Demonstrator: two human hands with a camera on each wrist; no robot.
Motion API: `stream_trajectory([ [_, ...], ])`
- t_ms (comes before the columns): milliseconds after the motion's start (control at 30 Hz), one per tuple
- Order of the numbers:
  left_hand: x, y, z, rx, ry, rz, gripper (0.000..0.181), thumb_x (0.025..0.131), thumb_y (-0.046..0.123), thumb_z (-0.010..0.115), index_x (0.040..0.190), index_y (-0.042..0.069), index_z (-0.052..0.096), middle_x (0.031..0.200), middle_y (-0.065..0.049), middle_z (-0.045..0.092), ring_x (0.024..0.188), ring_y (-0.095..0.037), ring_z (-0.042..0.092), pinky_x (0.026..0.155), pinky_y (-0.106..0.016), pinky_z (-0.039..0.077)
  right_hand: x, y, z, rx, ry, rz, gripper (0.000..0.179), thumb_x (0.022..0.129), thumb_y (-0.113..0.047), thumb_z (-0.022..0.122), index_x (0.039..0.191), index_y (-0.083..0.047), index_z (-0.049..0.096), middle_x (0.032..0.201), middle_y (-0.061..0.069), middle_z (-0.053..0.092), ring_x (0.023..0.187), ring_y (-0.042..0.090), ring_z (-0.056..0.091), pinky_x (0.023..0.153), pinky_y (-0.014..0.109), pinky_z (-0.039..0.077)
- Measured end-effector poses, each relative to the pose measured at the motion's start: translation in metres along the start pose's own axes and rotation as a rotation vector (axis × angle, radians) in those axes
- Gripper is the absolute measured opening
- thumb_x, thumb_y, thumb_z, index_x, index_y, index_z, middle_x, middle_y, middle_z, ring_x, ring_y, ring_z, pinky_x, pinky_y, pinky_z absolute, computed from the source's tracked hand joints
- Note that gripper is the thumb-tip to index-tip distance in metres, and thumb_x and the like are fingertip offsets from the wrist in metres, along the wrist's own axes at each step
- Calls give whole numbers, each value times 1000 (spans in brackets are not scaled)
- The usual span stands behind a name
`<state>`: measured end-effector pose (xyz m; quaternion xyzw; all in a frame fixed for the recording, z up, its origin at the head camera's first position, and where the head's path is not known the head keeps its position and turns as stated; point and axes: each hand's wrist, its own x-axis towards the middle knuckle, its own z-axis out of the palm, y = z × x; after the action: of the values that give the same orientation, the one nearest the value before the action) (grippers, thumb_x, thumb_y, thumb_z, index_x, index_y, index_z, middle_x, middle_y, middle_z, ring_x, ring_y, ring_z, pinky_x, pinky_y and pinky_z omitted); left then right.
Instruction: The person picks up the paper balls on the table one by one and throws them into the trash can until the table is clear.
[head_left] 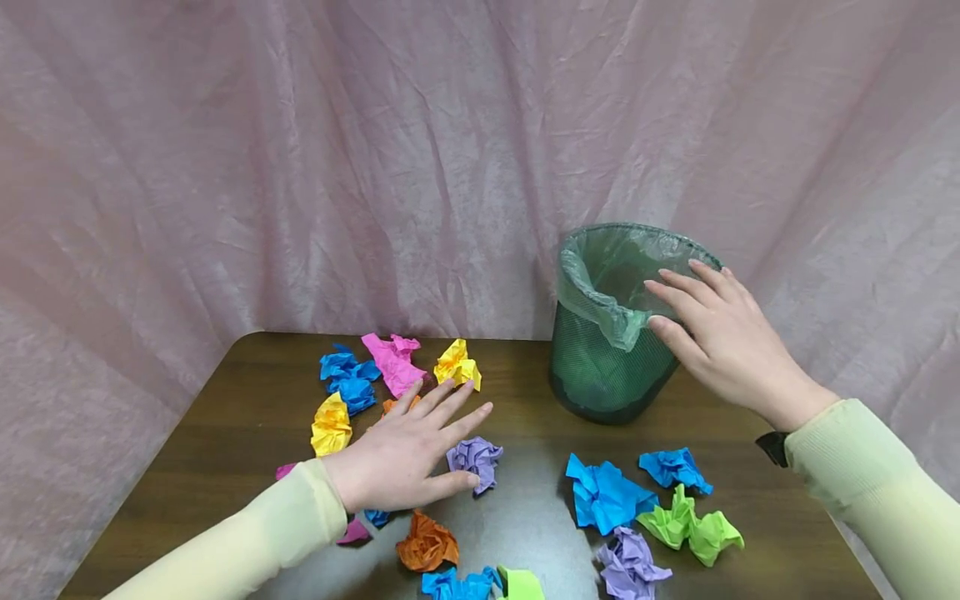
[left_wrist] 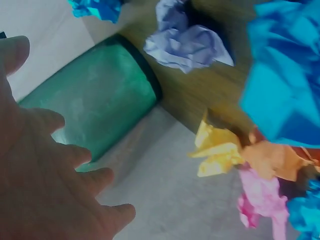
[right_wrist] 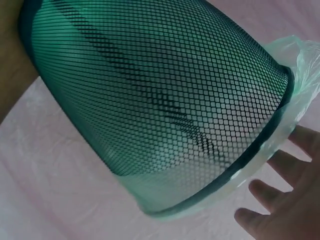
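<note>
A green mesh wastebasket (head_left: 611,367) lined with a clear green plastic bag (head_left: 600,308) stands at the back right of the table. My right hand (head_left: 720,342) is at its right rim, fingers spread over the opening and holding nothing. In the right wrist view the fingertips lie right by the bag's folded edge. My left hand (head_left: 401,458), fingers spread, hovers over the crumpled paper on the left. Nearest it are a purple paper ball (head_left: 477,461), a yellow one (head_left: 332,425) and an orange one (head_left: 427,542); another orange piece is partly hidden behind its fingers.
Blue (head_left: 350,377), pink (head_left: 393,362) and yellow (head_left: 457,364) crumpled papers lie at the back left. Front right hold blue (head_left: 606,493), green (head_left: 690,525) and purple (head_left: 632,567) ones. A pink curtain (head_left: 375,167) hangs behind the dark wooden table (head_left: 247,417).
</note>
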<state>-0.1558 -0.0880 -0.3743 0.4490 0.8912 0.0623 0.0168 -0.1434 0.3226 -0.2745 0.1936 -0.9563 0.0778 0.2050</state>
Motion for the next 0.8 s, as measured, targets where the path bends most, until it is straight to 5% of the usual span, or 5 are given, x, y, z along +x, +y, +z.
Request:
stream_trajectory([
  [533, 18, 23, 4, -49, -18, 99, 81, 99, 72, 40, 165, 34, 13, 172, 0, 1, 157, -26, 1, 122, -59, 1, 19, -10, 20, 23, -163, 49, 45, 107, -39, 54, 141, -10, 60, 134, 11, 64, 125, 34, 57, 103, 57, 44],
  [667, 17, 24, 7, -55, -39, 98, 80, 99, 73, 38, 165, 34, 14, 172, 0, 2, 157, -27, 3, 122, -60, 2, 19, -12, 25, 6, -136, 44, 30, 106, -28, 59, 128, -10, 66, 108, 5, 72, 91, 24, 67, 84, 50, 53],
  [800, 16, 24, 10, -35, -36, 100, 81, 99, 74, 37, 165, 33, 14, 172, -1, 3, 157, -27, 4, 122, -60, 2, 21, -12, 30, -25, -61, 12, 12, 103, -21, 63, 112, -14, 68, 78, -8, 64, 62, 11, 53, 68, 40, 46],
])
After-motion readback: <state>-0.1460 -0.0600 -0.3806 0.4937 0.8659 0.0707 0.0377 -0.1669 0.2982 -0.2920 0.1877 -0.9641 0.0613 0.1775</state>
